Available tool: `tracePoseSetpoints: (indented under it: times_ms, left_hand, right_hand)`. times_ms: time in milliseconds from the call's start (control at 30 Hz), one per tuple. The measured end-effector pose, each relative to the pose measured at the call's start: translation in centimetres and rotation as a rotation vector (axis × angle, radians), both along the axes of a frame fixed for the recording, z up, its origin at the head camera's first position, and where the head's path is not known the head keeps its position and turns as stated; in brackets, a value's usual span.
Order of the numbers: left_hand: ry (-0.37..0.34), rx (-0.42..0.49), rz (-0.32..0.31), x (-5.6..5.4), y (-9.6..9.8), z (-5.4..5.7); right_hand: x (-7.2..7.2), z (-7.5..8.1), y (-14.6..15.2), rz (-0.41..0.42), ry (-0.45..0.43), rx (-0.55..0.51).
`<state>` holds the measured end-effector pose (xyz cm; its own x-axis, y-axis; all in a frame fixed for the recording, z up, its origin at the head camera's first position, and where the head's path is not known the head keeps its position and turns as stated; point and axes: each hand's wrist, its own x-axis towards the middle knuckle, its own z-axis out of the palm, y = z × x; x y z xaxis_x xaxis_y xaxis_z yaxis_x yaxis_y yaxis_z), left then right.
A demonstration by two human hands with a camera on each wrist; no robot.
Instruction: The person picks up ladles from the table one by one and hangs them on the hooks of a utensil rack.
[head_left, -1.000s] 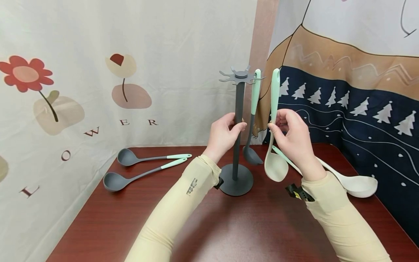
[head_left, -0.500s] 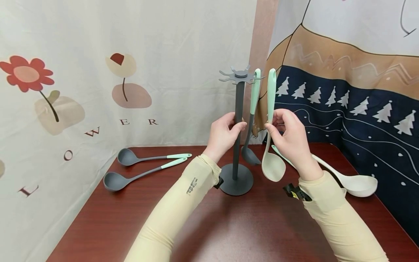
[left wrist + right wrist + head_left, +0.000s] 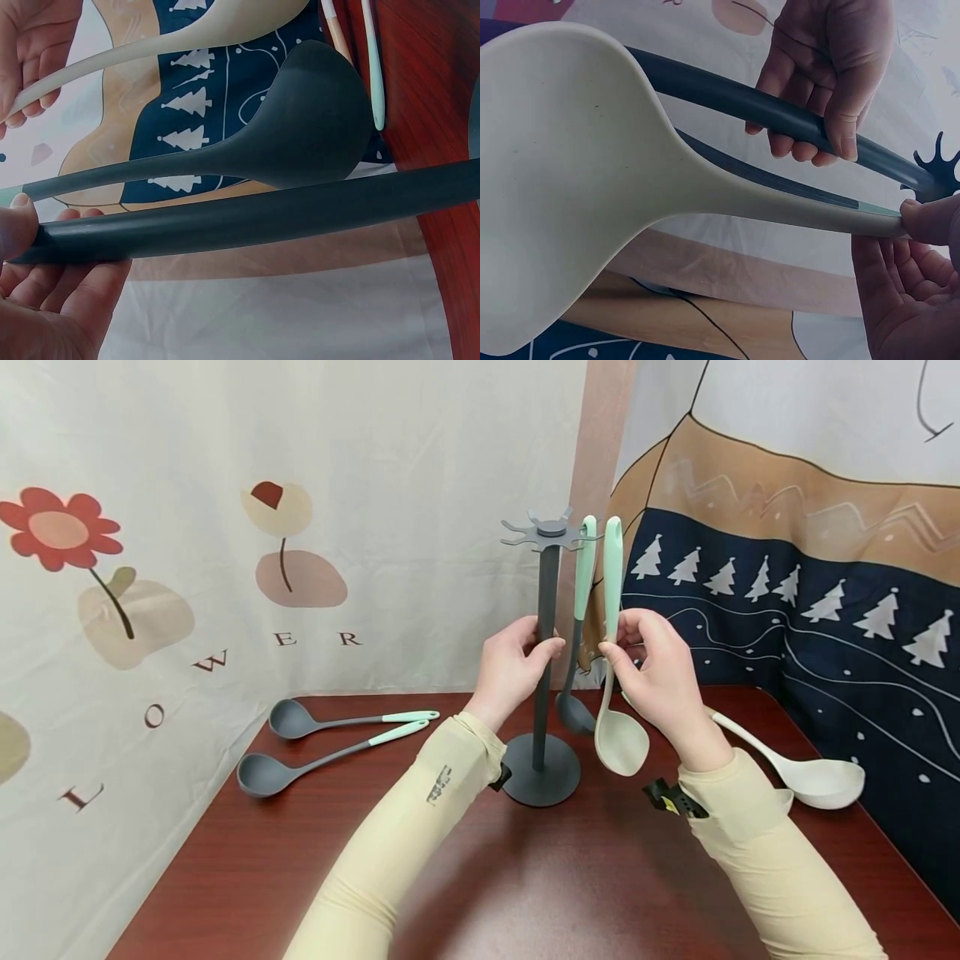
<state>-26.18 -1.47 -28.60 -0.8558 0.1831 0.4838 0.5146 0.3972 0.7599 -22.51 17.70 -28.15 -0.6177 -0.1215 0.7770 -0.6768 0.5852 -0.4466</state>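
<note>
In the head view my left hand (image 3: 513, 668) grips the dark grey post of a utensil stand (image 3: 547, 602) midway up, thumb in front. My right hand (image 3: 660, 668) pinches a cream cooking spoon (image 3: 622, 743) at its neck, just below the mint handle. The spoon hangs upright, bowl down, just right of the stand, its handle top level with the hooks. From one hook hangs a grey spoon with a mint handle (image 3: 585, 568), between post and cream spoon. The right wrist view shows the cream bowl (image 3: 562, 172) large, overlapping the grey spoon's neck.
Two grey ladles (image 3: 262, 775) with mint handles lie on the red-brown table (image 3: 300, 877) at the left. At the right lies a white ladle (image 3: 825, 783); another pale utensil is mostly hidden behind my right forearm. Printed curtains (image 3: 420, 485) stand behind the table.
My right hand has moved left with the cream spoon, bringing its handle closer to the hanging grey spoon. My left hand stays on the post.
</note>
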Motion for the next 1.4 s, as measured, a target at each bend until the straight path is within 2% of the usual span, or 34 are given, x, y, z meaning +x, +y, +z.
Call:
tracePoseSetpoints:
  times_ms: [767, 1133, 1400]
  left_hand:
    - [0.003, 0.003, -0.01, -0.1, 0.0, 0.0]
    - [-0.094, -0.005, -0.06, -0.2, -0.6, 0.3]
    - [-0.107, -0.037, -0.097, -0.3, -1.1, 0.4]
  right_hand:
    - [-0.2, -0.5, -0.8, 0.029, -0.061, 0.013]
    - [-0.1, -0.5, -1.2, 0.039, -0.083, 0.002]
    - [-0.2, -0.5, -1.3, 0.041, -0.099, -0.002]
